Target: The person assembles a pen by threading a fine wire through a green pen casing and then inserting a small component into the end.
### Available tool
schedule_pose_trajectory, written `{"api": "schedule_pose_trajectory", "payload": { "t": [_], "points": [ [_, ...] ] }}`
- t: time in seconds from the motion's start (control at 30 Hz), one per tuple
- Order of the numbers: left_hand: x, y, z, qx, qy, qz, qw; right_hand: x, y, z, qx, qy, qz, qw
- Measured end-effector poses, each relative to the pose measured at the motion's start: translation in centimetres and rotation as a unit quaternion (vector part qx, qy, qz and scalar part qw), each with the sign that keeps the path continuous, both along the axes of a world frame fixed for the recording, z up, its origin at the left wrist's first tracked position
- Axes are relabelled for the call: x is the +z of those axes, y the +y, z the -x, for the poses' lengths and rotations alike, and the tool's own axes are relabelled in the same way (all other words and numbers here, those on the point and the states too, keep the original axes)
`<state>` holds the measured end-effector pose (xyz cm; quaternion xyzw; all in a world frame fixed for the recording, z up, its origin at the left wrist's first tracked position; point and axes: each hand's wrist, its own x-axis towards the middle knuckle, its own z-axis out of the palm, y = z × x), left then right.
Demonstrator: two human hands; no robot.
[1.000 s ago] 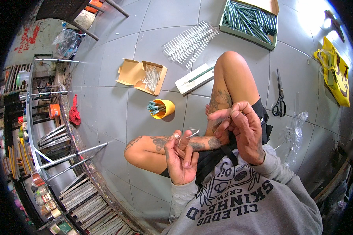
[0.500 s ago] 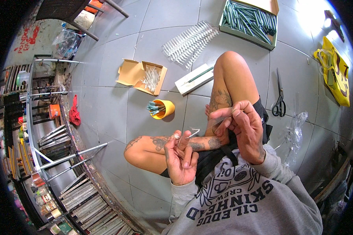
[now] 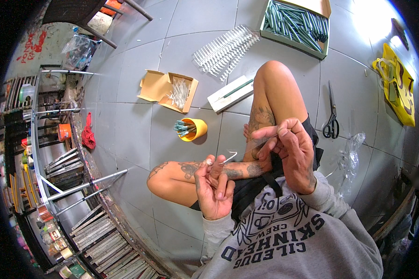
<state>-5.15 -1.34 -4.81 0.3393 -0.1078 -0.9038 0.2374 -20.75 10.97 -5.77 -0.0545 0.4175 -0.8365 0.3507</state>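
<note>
Sitting cross-legged on the grey tiled floor [image 3: 125,130], the person pinches a thin white plastic strip [image 3: 228,158] between both hands, just above the shins. The left hand [image 3: 214,188] is curled, fingertips gripping the strip's near-left end; the right hand [image 3: 288,151] is closed around its right end. On the floor beyond the knees lies a tipped yellow cup [image 3: 193,129] with teal pieces, further off an open cardboard box [image 3: 165,89], a tray of green sticks [image 3: 295,25], and to the right black scissors [image 3: 331,116].
</note>
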Motion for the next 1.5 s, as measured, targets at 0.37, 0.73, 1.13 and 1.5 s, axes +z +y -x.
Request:
{"api": "schedule_pose_trajectory", "payload": {
  "t": [0.37, 0.73, 1.13, 1.5],
  "points": [
    [-0.28, -0.04, -0.24, 0.002, 0.008, 0.0, 1.0, 0.22, -0.01, 0.15, -0.005, -0.015, 0.006, 1.0],
    [-0.27, -0.01, -0.29, 0.008, 0.017, -0.004, 1.0, -0.22, 0.13, 0.29, -0.005, 0.002, 0.009, 1.0],
    [-0.3, -0.11, -0.32, 0.005, 0.021, -0.005, 1.0, -0.02, 0.16, 0.48, -0.012, -0.012, -0.002, 1.0],
    [-0.09, -0.13, -0.21, 0.006, 0.019, -0.001, 1.0, 0.1, 0.12, 0.58, -0.018, -0.006, -0.024, 1.0]
  ]
}}
